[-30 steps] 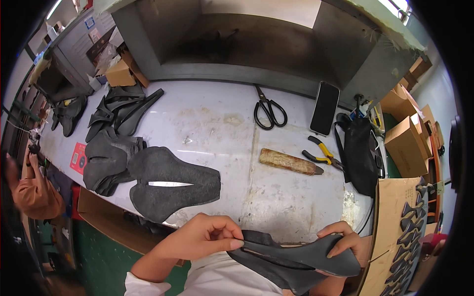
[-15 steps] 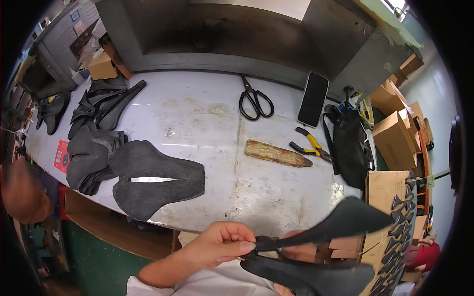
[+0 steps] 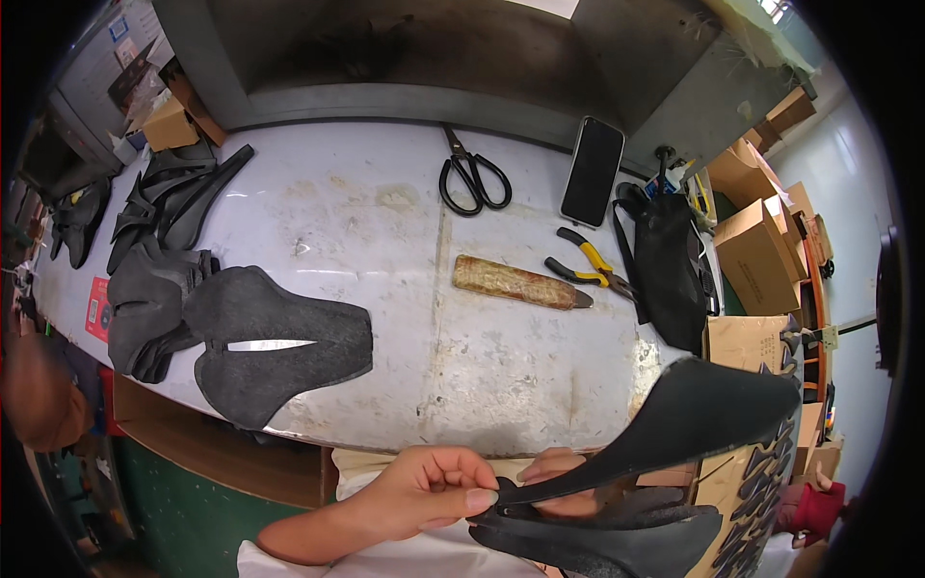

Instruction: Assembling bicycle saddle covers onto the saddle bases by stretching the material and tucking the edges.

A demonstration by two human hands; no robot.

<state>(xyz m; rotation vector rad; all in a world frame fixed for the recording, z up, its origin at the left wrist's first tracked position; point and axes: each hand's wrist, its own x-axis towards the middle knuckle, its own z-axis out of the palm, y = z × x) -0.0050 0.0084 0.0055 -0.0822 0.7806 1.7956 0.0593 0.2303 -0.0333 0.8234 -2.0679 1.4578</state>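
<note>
Spread apart since a second ago, the two broad lobes of the smooth, black, leaf-lobed sheet piece [image 3: 708, 409] now splay toward the right, and the right hand [image 3: 567, 503] has left its far end for a spot behind the narrow one. The bare left hand [image 3: 424, 496] pinches that narrow end between thumb and fingers, so the piece reaches out to the right of this hand, over the near edge of the pale, stained worktable [image 3: 385, 250]. The right hand lies just beyond the left, partly covered by the upper lobe; whether it grips anything, I cannot tell. Well apart from both hands, a matte dark-grey, slotted flat cutout [image 3: 299, 371] lies at left, and a worn brown bar with a dark pointed tip [image 3: 515, 281] lies beyond them.
</note>
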